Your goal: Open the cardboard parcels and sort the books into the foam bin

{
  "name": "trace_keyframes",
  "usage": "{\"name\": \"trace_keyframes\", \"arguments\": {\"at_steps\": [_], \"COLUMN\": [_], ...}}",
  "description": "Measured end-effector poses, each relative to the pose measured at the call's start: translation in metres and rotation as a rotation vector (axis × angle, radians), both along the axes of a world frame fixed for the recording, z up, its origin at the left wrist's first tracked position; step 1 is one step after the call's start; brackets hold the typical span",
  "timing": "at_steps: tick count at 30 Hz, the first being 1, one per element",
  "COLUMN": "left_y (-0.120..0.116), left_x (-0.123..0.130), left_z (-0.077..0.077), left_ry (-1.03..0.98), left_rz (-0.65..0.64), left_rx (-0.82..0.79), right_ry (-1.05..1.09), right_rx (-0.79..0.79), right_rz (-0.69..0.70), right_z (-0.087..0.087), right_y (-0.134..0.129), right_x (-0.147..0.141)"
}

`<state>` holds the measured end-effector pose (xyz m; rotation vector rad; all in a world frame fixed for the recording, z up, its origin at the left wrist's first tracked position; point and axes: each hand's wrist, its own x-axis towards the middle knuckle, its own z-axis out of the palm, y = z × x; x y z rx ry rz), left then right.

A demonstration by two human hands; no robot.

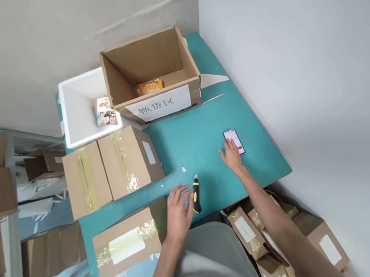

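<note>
My right hand lies over a smartphone with a lit screen, its fingers stretched out and touching the lower left of the phone. Close beside a black and yellow utility knife is my left hand, fingers spread and palm down, holding nothing. The knife rests on the green tabletop with its blade end pointing away from me. Whether my left fingertips touch the knife's handle, I cannot tell.
An open cardboard box with a handwritten label holds an orange packet. Left of it, a white foam box contains printed packets. Taped cartons stand at the left, another carton nearer me. Small boxes lie below the table.
</note>
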<state>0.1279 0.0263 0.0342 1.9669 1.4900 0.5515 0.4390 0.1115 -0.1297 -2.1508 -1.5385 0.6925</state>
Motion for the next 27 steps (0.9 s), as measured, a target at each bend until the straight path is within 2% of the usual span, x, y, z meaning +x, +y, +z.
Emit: {"name": "trace_keyframes", "arguments": {"at_steps": [3,8,12,14,17,19,21,24,27], "left_y": [-0.020,-0.055,-0.085,-0.100,-0.117,-0.124,-0.127,-0.126,-0.122], "left_x": [-0.048,-0.135,-0.220,-0.265,-0.322,-0.347,-0.361,-0.372,-0.385], "left_z": [0.000,-0.002,-0.011,-0.019,-0.035,-0.044,-0.050,-0.051,-0.046], "left_ry": [0.016,0.122,0.224,0.228,0.141,0.034,-0.071,-0.134,-0.136], "left_rz": [0.135,0.363,0.568,0.665,0.727,0.682,0.619,0.602,0.606], "left_rx": [0.033,0.131,0.120,0.066,-0.157,-0.337,-0.431,-0.411,-0.372], "right_ry": [0.033,0.202,0.389,0.470,0.536,0.523,0.482,0.448,0.445], "right_rx": [0.014,0.017,-0.107,-0.231,-0.349,-0.331,-0.278,-0.249,-0.255], "right_rz": [0.100,0.242,0.305,0.304,0.297,0.261,0.207,0.193,0.224], "right_z": [0.018,0.046,0.065,0.074,0.083,0.088,0.095,0.106,0.117], "right_y": [-0.025,-0.087,-0.136,-0.156,-0.175,-0.183,-0.186,-0.187,-0.183], "right_x": [-0.044,-0.147,-0.231,-0.267,-0.308,-0.326,-0.339,-0.351,-0.363]}}
